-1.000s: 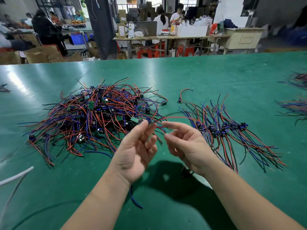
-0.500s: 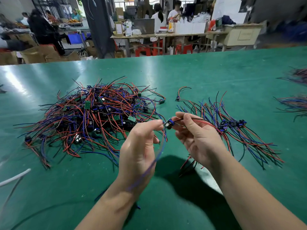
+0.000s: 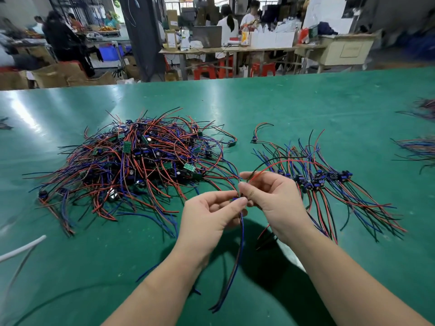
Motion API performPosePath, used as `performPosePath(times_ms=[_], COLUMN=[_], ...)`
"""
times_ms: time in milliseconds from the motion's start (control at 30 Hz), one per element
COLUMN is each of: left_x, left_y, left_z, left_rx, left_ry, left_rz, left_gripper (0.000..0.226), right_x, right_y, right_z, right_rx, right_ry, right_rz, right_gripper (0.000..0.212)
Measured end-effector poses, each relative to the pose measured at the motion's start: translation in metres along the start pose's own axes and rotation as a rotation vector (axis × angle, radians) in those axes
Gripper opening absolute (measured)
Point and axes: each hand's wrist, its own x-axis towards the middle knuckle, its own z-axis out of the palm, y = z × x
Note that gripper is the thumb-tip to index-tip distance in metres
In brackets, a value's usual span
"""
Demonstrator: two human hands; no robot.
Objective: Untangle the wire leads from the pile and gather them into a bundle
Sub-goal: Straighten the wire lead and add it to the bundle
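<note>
I'm seeing one wire lead point(image 3: 241, 228) being held up just below the middle of the frame, above the table and between both hands. Its small dark connector is sitting where the fingertips meet. A blue and a black strand are hanging down from there toward the bottom centre, while a red and a black strand are arcing up and to the right over the right hand.

The left hand point(image 3: 209, 217) is pinching the lead at the connector with thumb and forefinger, the other fingers curled in. The right hand point(image 3: 275, 201) is pinching the red/black strands just beside it, fingers curled. Their fingertips are nearly touching.

The tangled pile point(image 3: 131, 165) of red, blue and black leads with small green boards is lying left of centre, well apart from the hands. The sorted bundle point(image 3: 329, 184) is lying right of centre, just behind the right hand, its connectors lined up roughly in a row and its wires fanning toward lower right. One loose lead point(image 3: 259, 132) is lying between pile and bundle, further back.

Everything is resting on the green table point(image 3: 282, 102). More wire groups point(image 3: 419, 149) are lying at the right edge. A white cable point(image 3: 21, 248) is crossing the lower left. Across the top, people are working at benches, with red stools point(image 3: 263, 68) underneath.
</note>
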Motion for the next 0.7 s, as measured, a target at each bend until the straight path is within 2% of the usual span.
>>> performPosePath(times_ms=[100,167,267,367,467,700], left_x=[0.001,0.001,0.0,-0.004,-0.004,0.0], left_y=[0.001,0.003,0.005,0.004,0.001,0.005], left_z=[-0.001,-0.001,0.0,0.0,-0.001,-0.014], left_rx=[-0.031,-0.028,-0.006,0.105,0.231,0.431], left_ry=[0.015,0.001,-0.061,-0.159,-0.215,-0.263], left_rz=[-0.075,-0.128,-0.153,-0.188,-0.216,-0.183], left_gripper=[0.038,0.035,0.033,0.028,0.012,0.014], right_x=[-0.002,0.001,0.008,0.015,0.019,0.019], right_y=[0.004,0.0,-0.007,-0.012,-0.014,-0.015], right_z=[0.003,0.0,-0.012,-0.026,-0.037,-0.036], right_rx=[-0.051,-0.043,0.118,0.318,0.352,0.348], right_ry=[-0.062,-0.043,0.07,0.203,0.293,0.406], right_rz=[0.078,0.115,0.203,0.262,0.248,0.196], right_gripper=[0.015,0.019,0.025,0.017,0.01,0.011])
